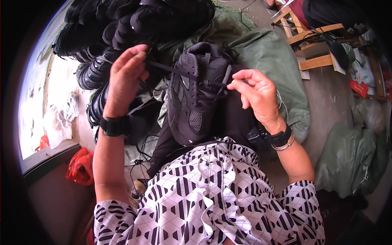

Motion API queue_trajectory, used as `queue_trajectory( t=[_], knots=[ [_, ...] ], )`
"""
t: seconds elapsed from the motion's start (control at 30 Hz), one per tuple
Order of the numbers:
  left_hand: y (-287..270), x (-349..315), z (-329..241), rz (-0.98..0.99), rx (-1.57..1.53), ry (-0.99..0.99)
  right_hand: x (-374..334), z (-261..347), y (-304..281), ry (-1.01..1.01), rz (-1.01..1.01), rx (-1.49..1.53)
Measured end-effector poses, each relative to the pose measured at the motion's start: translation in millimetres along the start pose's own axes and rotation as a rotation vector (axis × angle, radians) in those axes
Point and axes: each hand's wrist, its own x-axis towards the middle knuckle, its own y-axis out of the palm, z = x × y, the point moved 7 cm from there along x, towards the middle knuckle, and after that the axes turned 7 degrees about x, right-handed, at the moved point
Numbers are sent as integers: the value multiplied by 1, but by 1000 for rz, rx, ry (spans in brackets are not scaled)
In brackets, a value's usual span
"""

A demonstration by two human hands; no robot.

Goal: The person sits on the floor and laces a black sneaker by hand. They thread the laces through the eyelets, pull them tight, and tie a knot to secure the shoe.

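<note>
A black sneaker point(190, 116) rests on my lap, its toe toward me and its tongue and opening pointing away. The dark shoelace point(169, 69) crosses its upper eyelets, and one length runs out taut to each side. To the left of the shoe my left hand point(126, 77) is raised, fingers closed on one stretch of the lace. My right hand point(257, 94), on the other side, pinches the other stretch between thumb and forefinger close to the shoe's collar. Both hands stay clear of the shoe itself.
Several black shoes point(159, 22) are heaped at the far left. Green sheeting point(265, 53) lies beyond my knees. A wooden stool or frame point(316, 49) stands far right, with a green sack point(347, 159) nearer. A red plastic bag point(80, 167) sits at left.
</note>
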Motion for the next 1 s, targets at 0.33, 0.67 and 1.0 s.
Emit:
queue_trajectory(
  t=[0.33, 0.67, 1.0],
  knots=[
    [-25, -12, -15, -11, 280, 185, -6, 10, 2, -215, 61, -598],
    [-41, -13, 11, -343, 948, 492, -25, -13, -108, 185, -276, -467],
    [-40, -5, 29, -199, 1114, 199, -11, 13, -53, -252, -160, -461]
  ],
)
